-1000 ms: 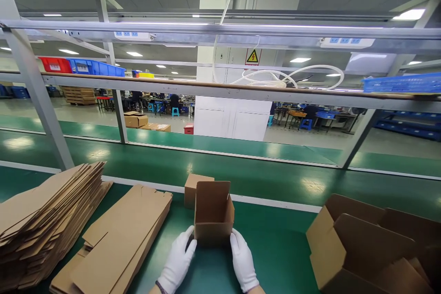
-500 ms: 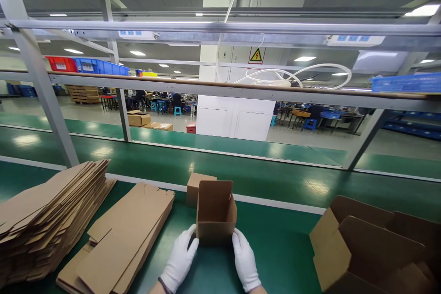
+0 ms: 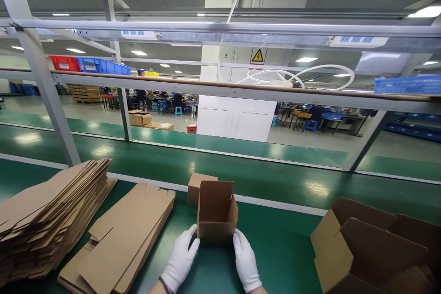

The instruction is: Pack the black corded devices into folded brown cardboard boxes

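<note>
Brown cardboard box (image 3: pixel 216 233) stands open on the green table (image 3: pixel 275 239). Our left hand (image 3: pixel 181 256), thumb spread from fingers, touches its left corner; our right hand (image 3: pixel 245 259) touches the right one, if pinching we cannot tell. Behind stands another box (image 3: pixel 193 191).

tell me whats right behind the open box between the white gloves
Another cardboard box stands behind the open box, its top and left part showing. The open box covers its lower right, and anything inside that rear one cannot be seen.
</note>
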Demonstrator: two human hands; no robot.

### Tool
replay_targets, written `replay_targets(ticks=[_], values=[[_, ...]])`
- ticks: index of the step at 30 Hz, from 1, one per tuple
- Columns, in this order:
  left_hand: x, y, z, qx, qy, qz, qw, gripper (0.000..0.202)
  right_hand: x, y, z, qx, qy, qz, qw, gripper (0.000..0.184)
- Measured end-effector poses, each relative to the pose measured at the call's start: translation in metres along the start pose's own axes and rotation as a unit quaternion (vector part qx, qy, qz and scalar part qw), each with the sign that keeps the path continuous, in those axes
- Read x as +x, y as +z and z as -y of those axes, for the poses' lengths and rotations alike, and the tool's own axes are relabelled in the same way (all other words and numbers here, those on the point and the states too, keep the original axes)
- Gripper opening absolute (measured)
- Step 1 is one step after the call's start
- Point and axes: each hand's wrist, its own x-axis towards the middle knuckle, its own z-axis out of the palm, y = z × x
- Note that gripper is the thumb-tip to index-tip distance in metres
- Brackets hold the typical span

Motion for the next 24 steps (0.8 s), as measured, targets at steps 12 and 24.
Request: replay_targets(ticks=[12,24], values=[[0.001,-0.0023,-0.0045,0.002,-0.007,0.016,1.0,0.054,-0.001,-0.0008,0.0055,-0.004,0.007,0.013,1.0,0.064],[0.0016,-0.0005,-0.0014,-0.004,0.0,0.008,1.0,0.053,0.0004,-0.0003,0.0048,0.0,0.003,0.009,1.0,0.062]])
